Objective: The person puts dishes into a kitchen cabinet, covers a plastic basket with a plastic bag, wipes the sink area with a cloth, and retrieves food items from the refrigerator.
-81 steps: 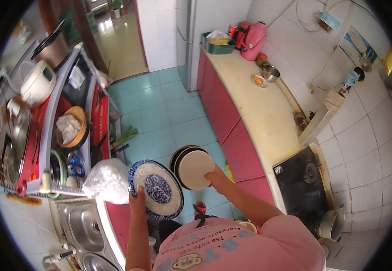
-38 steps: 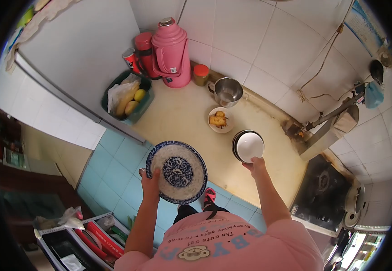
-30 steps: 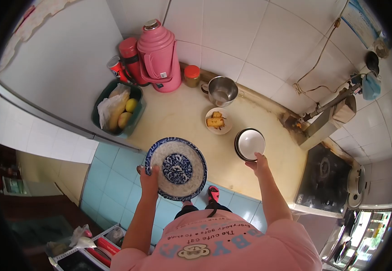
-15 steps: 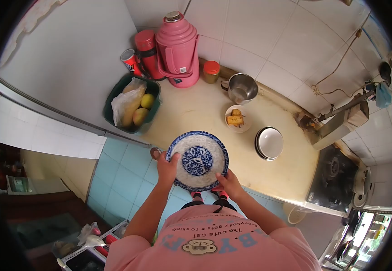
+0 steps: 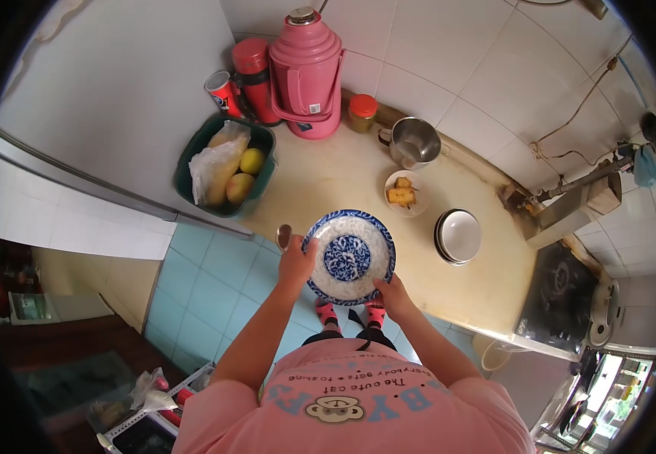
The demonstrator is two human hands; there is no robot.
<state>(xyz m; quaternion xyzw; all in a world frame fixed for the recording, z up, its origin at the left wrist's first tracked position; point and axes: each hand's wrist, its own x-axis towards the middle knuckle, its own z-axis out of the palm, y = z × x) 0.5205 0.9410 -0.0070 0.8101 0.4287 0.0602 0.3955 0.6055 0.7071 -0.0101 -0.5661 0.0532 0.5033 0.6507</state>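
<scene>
A blue-and-white patterned plate (image 5: 369,265) is held in front of me, by the counter's front edge. My left hand (image 5: 296,262) grips its left rim, thumb on top. A small brownish oval, like a spoon's bowl (image 5: 284,235), sticks out beyond that hand; its handle is hidden. On the lower right rim, my right hand (image 5: 394,296) is closed, its fingers partly under the plate. Past the plate on the counter are a stack of white bowls (image 5: 461,236), a small plate of fried yellow pieces (image 5: 406,194) and a metal pot (image 5: 414,142).
At the counter's left end sits a green basin (image 5: 183,181) of fruit with a plastic bag. Behind it stand a pink thermos flask (image 5: 305,76), a red flask (image 5: 251,64), a red can (image 5: 223,92) and a red-lidded jar (image 5: 362,113). A black stove (image 5: 559,295) is right.
Both hands have moved the plate slightly up and to the right in view, toward the counter. The spoon-like oval has moved along with my left hand.
</scene>
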